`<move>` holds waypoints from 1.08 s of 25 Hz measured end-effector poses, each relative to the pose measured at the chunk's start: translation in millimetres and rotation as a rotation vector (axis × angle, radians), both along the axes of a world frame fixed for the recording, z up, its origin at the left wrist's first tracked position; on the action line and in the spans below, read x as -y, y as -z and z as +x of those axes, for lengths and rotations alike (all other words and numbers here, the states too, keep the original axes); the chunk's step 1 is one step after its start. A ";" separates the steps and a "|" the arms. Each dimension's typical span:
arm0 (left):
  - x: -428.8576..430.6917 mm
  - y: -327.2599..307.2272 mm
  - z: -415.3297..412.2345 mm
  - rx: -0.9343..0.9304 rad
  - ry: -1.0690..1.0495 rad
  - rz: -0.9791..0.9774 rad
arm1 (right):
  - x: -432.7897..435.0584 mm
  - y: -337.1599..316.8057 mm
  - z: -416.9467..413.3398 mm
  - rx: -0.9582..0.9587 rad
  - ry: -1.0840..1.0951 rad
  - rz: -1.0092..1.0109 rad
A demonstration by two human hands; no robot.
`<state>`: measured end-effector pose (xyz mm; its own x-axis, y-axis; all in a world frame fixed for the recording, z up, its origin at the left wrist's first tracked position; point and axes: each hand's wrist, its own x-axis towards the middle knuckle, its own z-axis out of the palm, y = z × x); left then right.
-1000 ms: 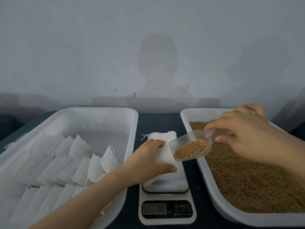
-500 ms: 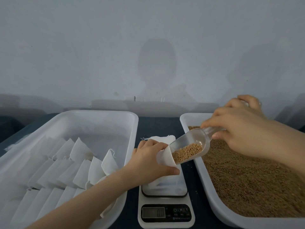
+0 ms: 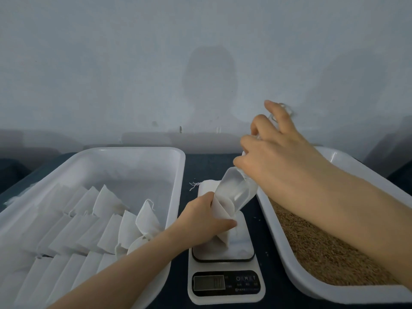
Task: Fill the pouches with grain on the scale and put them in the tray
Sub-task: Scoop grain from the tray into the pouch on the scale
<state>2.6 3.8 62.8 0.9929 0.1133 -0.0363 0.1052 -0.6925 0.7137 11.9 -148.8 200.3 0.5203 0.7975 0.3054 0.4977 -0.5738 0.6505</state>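
the scale (image 3: 225,284) is sitting between the left tray (image 3: 133,150), holding pouches (image 3: 89,219), and the right tray (image 3: 323,291), holding grain (image 3: 316,248); one pouch (image 3: 218,208) is standing on the scale

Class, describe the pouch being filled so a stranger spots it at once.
Find the white scale between the pouch tray and the grain tray. On its platform the left hand grips a pouch upright. Unlike the pouches lined up in the tray, it has the right hand's clear scoop tipped into its open mouth.
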 end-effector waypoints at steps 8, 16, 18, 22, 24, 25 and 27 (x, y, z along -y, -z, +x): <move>-0.3 0.9 0.1 -0.010 0.014 -0.018 | 80.1 15.0 36.6 -0.057 0.225 0.365; -1.3 1.3 0.4 0.018 0.003 -0.026 | 139.5 97.7 86.6 -0.553 0.652 0.451; -1.1 1.4 0.3 0.017 0.002 -0.030 | 138.5 106.9 86.0 -0.521 0.636 0.362; -2.2 1.3 0.7 0.011 0.000 -0.029 | 127.3 112.5 79.0 -0.372 0.682 0.196; -2.2 1.4 0.8 0.011 -0.003 -0.033 | 119.7 111.5 76.5 -0.353 0.691 0.177; -1.9 1.5 0.8 0.010 -0.003 -0.034 | 116.7 111.9 75.0 -0.361 0.682 0.174; -1.9 2.1 1.4 0.007 -0.003 -0.037 | 113.4 114.4 71.7 -0.417 0.651 0.188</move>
